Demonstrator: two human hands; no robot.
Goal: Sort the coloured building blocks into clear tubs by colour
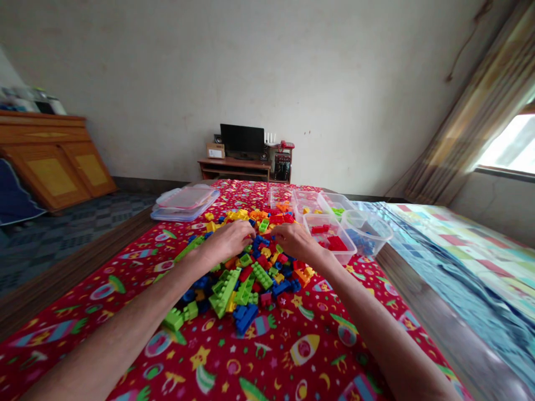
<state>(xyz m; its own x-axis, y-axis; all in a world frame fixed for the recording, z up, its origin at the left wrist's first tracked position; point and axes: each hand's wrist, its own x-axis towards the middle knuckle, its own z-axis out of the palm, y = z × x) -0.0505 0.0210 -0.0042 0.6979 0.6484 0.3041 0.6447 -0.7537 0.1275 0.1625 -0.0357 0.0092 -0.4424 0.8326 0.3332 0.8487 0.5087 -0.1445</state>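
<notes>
A mixed heap of toy building bricks [246,273] in green, blue, red, yellow and orange lies on the red patterned cloth. My left hand [234,239] is over the heap's left side, its fingers curled together by some blue bricks. On the right side of the heap is my right hand [295,240], fingers bent down among the bricks. Whatever either hand grips is hidden by its fingers. Close to my right hand stands a clear box [350,252] with red bricks inside. A loose green brick [263,225] lies between the hands.
Behind the red-brick box, more clear plastic boxes [298,195] hold orange, yellow and green bricks. A clear round-cornered tub [382,233] of blue bricks stands at the cloth's right edge. Stacked lids [186,201] lie back left. A bed [472,239] adjoins the right side.
</notes>
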